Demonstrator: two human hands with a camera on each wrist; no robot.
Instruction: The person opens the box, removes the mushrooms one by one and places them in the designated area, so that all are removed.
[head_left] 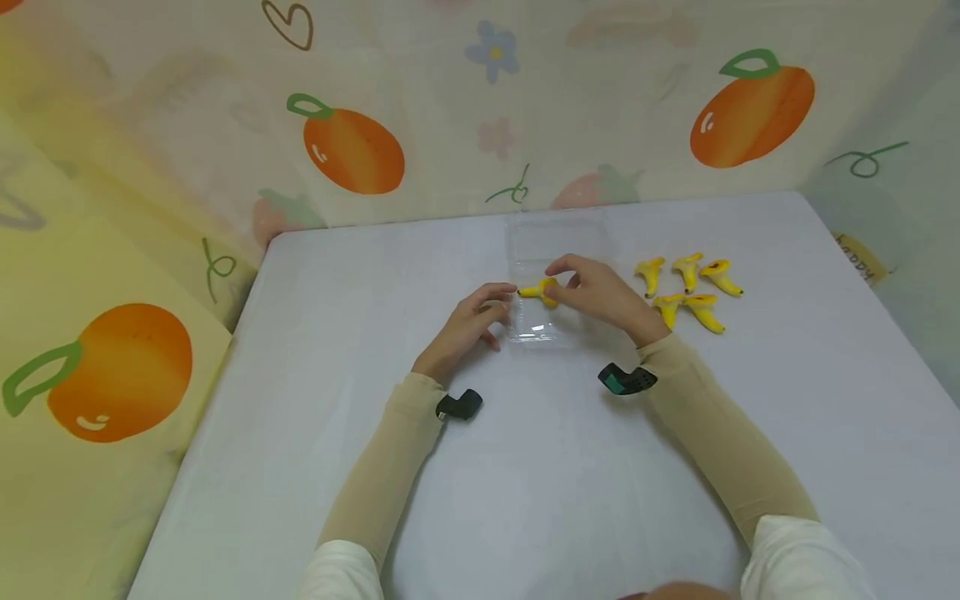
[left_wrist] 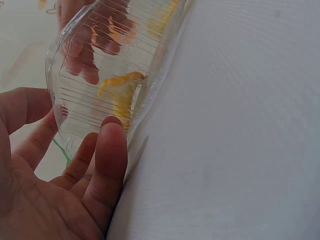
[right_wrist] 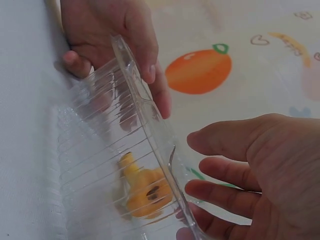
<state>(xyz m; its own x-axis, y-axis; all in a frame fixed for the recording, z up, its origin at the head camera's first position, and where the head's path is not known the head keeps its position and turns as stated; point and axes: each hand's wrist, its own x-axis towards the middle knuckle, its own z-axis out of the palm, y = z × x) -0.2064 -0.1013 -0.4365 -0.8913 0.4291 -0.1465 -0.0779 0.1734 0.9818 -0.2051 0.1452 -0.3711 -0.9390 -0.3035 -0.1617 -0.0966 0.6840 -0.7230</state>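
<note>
A clear plastic box [head_left: 534, 335] stands on the table with its lid [head_left: 558, 237] folded back. Inside lies one small yellow banana-shaped toy [right_wrist: 147, 192] with a flared end and a dark tip, seen through the ribbed wall. My left hand [head_left: 468, 323] touches the box's left end, its fingers relaxed at the wall and rim. Over the toy's flared end, my right hand [head_left: 596, 292] hovers with fingers spread; the right wrist view shows them apart from the toy. Some of its lower fingertips are partly hidden behind the box rim.
Several more banana-shaped toys [head_left: 716, 312] lie grouped on the white table [head_left: 525, 467], right of the box. A printed curtain [head_left: 450, 100] with orange fruit hangs behind the table, and another stretch of it borders the left side.
</note>
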